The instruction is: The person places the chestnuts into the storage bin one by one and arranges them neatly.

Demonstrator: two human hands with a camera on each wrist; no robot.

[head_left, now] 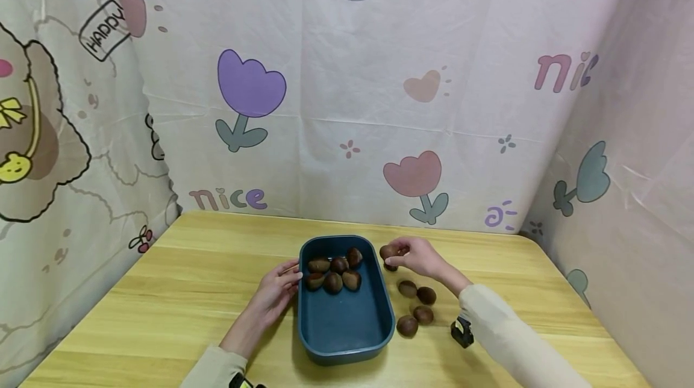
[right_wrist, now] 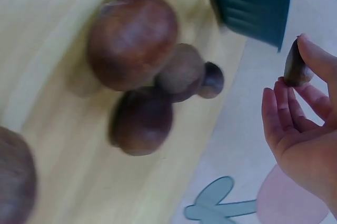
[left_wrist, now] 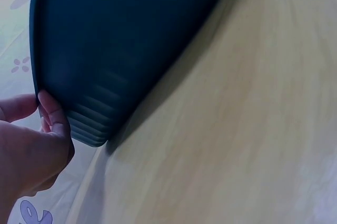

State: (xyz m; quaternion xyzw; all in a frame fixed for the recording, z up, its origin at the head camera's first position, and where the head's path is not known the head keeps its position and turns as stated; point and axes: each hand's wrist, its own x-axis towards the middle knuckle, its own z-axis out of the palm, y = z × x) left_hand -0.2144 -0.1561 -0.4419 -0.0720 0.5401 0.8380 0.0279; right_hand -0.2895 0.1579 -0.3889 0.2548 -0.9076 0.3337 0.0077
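A dark blue rectangular box (head_left: pixel 347 325) stands on the table, with several brown chestnuts (head_left: pixel 333 282) in two rows at its far end. My left hand (head_left: pixel 273 294) pinches the box's left rim between thumb and fingers, seen close in the left wrist view. To the right of the box, my right hand (head_left: pixel 420 257) holds one chestnut (right_wrist: pixel 297 65) between thumb and fingertips, raised off the table. Just below it another chestnut (head_left: pixel 390 267) lies partly hidden by the fingers. Several more loose chestnuts (head_left: pixel 408 326) lie along the box's right side.
The light wooden table (head_left: pixel 179 291) ends at the back against a printed cloth (head_left: pixel 336 105), which also hangs at the left and right. Black straps with small devices (head_left: pixel 462 332) sit on both sleeves.
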